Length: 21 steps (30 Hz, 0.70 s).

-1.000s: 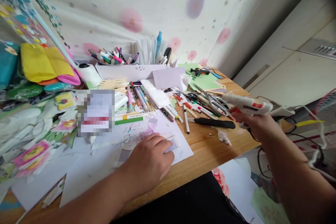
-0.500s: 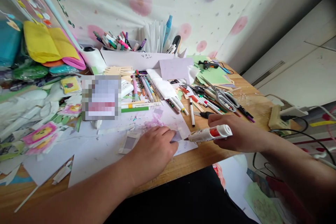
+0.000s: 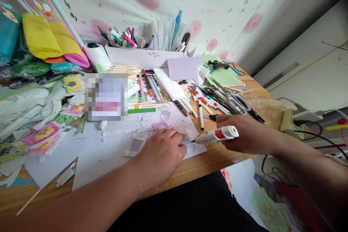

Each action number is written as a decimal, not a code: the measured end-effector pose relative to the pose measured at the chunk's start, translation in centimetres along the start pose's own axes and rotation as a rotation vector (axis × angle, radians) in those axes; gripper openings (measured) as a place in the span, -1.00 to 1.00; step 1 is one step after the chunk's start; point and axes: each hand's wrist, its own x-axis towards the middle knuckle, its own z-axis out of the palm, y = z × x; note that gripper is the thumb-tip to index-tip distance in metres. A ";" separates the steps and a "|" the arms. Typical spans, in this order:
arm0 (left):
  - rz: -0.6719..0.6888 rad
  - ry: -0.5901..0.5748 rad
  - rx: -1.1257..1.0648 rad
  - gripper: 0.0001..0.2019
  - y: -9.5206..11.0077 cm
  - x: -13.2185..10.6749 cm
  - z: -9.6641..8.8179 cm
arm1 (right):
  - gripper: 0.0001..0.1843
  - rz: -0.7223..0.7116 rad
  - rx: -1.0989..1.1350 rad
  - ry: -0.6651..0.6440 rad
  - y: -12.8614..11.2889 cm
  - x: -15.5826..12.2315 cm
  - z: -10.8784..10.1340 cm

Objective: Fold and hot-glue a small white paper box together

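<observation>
My left hand (image 3: pixel 164 154) rests on the white paper sheet (image 3: pixel 106 168) near the table's front edge, its fingers curled and closed on a small lilac piece of paper (image 3: pixel 186 139). My right hand (image 3: pixel 239 134) is wrapped round what looks like a white hot glue gun (image 3: pixel 206 136) with a red patch. Its dark tip points left, at the lilac piece; I cannot tell whether they touch. The handle is hidden in my fist. Left of my left hand lies a small white-edged lilac piece (image 3: pixel 135 144). A blade (image 3: pixel 208 116) with a black handle lies beyond my right knuckles.
Scissors (image 3: pixel 236 101), loose pens (image 3: pixel 201 116) and a black glue gun (image 3: pixel 218 65) lie at the right. Paper flowers and scraps (image 3: pixel 45 136) cover the left. A pen holder (image 3: pixel 125 40) stands at the back. A power strip (image 3: pixel 289 125) with cables is at the far right.
The view has shifted slightly, so the table's things sit a little higher and further right. Both hands keep nearly the same places; the white glue gun's tip stays by the lilac piece.
</observation>
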 end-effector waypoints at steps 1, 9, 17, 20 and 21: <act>0.000 0.003 -0.001 -0.80 0.0 0.0 0.0 | -0.86 0.004 0.002 0.005 0.1 0.0 0.1; 0.013 0.020 0.003 -0.81 0.0 0.0 0.2 | -0.88 0.022 -0.014 0.030 0.1 0.5 0.0; 0.007 0.014 -0.006 -0.82 0.1 0.0 0.3 | -0.89 0.031 0.000 0.047 0.3 1.0 0.0; 0.005 0.015 -0.001 -0.82 0.2 0.0 0.3 | -0.88 0.036 0.002 0.065 0.3 1.2 -0.2; 0.005 0.016 0.002 -0.82 0.2 -0.1 0.3 | -0.88 0.033 -0.002 0.068 0.2 1.2 -0.2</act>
